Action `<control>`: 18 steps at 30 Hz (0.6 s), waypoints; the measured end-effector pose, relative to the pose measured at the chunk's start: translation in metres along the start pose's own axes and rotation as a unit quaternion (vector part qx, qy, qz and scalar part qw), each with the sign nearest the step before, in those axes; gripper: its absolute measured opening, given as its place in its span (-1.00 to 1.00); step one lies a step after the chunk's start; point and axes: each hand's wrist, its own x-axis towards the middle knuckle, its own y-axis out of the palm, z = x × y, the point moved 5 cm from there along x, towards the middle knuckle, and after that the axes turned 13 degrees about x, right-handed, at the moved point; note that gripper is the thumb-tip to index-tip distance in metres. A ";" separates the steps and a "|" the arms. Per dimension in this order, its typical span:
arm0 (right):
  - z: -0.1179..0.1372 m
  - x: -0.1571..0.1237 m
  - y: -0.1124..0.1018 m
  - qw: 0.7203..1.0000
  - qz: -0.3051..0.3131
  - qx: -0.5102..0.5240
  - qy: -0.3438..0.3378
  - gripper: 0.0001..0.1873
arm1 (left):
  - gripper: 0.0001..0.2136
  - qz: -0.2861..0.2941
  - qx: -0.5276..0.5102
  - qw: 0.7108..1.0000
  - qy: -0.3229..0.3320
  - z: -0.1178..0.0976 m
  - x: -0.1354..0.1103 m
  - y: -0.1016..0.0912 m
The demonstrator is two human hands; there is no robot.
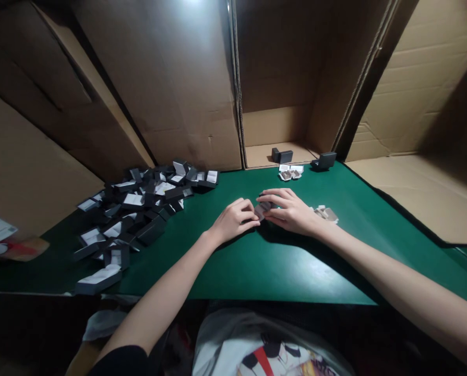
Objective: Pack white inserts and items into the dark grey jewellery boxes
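- Pinching a small box (262, 210) by its pale edge between thumb and fingers of the left hand (236, 219), on the side toward the heap of boxes (151, 197).
- Holding the other side, away from the heap, under bent, slightly parted fingers of the right hand (290, 211); cannot tell how firmly.
- Placed right of the heap, well apart from it; cannot tell whether touching the green table (217, 266).
- Likely to handle as light and fairly stiff, perhaps a little slippery on smooth outer walls, and easy to crease at thin edges.
- Best taken lightly by opposite side walls, with fingertips.
- Seems to slant away from the heap and toward the back, long axis included; cannot tell which way the opening faces, being mostly covered by fingers.
- Farther right of the heap, beside the right wrist: pale scraps (327, 213).
- Farther back, right of the heap: white folded pieces (290, 173), then a dark case (324, 161) with lid raised.
- Farthest, right of the heap: dark blocks (285, 156) on cardboard.
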 end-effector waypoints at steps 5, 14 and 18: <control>-0.008 -0.004 -0.003 0.995 -0.066 -0.050 0.051 -0.77 | -0.90 -0.036 -0.023 0.999 -0.008 -0.009 0.000 0.004; -0.016 -0.009 0.012 0.983 -0.072 -0.046 0.162 -0.79 | -0.83 -0.061 -0.099 0.980 -0.159 0.008 -0.001 0.018; -0.017 -0.009 0.018 0.979 -0.058 -0.051 0.187 -0.82 | -0.85 -0.021 -0.073 0.977 -0.197 0.018 -0.004 0.025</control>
